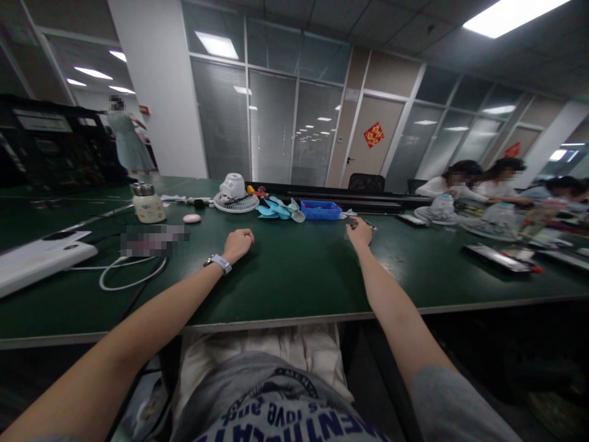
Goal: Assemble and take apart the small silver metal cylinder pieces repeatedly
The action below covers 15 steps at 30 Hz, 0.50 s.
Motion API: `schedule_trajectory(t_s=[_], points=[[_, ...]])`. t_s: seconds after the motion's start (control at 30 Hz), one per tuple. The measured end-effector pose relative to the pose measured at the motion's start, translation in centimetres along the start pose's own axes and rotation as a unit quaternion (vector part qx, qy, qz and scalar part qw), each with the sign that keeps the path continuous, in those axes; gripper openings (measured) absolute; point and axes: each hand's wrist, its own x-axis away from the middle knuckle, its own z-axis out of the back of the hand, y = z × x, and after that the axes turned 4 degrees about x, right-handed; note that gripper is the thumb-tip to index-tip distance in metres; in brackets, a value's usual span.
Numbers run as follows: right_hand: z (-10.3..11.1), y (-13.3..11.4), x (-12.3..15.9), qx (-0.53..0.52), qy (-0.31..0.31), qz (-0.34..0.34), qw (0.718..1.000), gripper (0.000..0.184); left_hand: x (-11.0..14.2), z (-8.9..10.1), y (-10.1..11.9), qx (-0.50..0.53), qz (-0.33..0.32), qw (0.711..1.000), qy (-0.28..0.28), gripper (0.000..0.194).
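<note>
My left hand (238,244) rests on the green table (285,282) with its fingers curled into a loose fist, and nothing shows in it. A watch with a pale strap (218,264) is on that wrist. Farther right, my right hand (361,233) is bent over the table with its fingers curled around something small and dark, mostly hidden by the hand. Just beyond it stands a blue plastic basket (321,210), whose contents are too small to make out. Light-blue pieces (276,209) lie left of the basket, beside a white fan (234,195).
On the left are a cream bottle (148,202), a pink round case (192,218), a white device (41,264) and a looped white cable (133,285). A flat tray-like item (501,258) lies at right. Several people sit at the far right; one person (131,138) stands back left.
</note>
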Motion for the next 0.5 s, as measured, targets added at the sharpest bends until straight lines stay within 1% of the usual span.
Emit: schedule_trajectory(t_s=[0.13,0.23,0.33,0.4,0.43,0.5], points=[[-1.1,0.7,0.2,-0.02,-0.041,-0.05,0.998,0.055,0.0,0.0,0.1,-0.009,0.01,1.0,-0.018,0.025],[-1.7,1.3,0.1,-0.033,-0.073,-0.104,0.991,0.06,0.1,0.0,0.3,-0.025,0.017,0.999,-0.038,0.025],[-2.0,1.6,-0.3,-0.049,-0.083,-0.146,0.985,0.056,0.2,0.1,0.5,-0.034,0.015,0.998,-0.048,0.026],[-2.1,1.7,-0.6,-0.052,-0.088,-0.157,0.982,0.049,0.2,0.2,0.5,-0.037,0.014,0.998,-0.048,0.026],[-2.1,1.7,-0.7,-0.052,-0.09,-0.156,0.982,0.045,0.3,0.2,0.5,-0.037,0.012,0.998,-0.049,0.026],[-2.2,1.7,-0.8,-0.052,-0.083,-0.132,0.986,0.038,0.3,0.2,0.6,-0.035,0.009,0.998,-0.051,0.026]])
